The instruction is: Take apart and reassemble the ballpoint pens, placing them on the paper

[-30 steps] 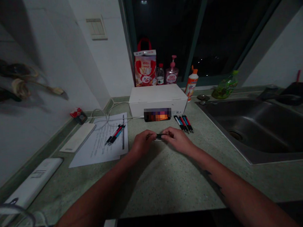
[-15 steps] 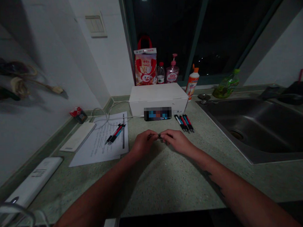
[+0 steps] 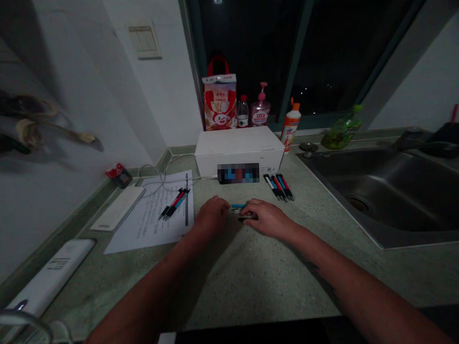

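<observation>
Over the middle of the counter, my left hand (image 3: 214, 214) is closed, fingers curled in, at the left end of a short blue pen barrel (image 3: 238, 206). What it holds, if anything, is hidden. My right hand (image 3: 267, 216) has its fingers bent down over small pen parts. One is a slim dark pen piece (image 3: 243, 219) under its fingertips. Thin pale pieces (image 3: 236, 211) show between the two hands, too small to make out. Right of the hands, several pens (image 3: 278, 187) lie side by side. More pens (image 3: 174, 204) rest on printed paper (image 3: 148, 230) at the left.
A white box (image 3: 238, 141) stands behind the hands, with a phone (image 3: 238, 174), its screen blurred, leaning at its front on a white cable. At the right is a steel sink (image 3: 380, 242). A white power strip (image 3: 52, 273) lies along the left wall. Bottles (image 3: 290, 127) stand by the window.
My hands have moved apart from their fingertip-to-fingertip pinch. A blue barrel and small pieces now show between them. My right fingers have come down over a dark piece.
</observation>
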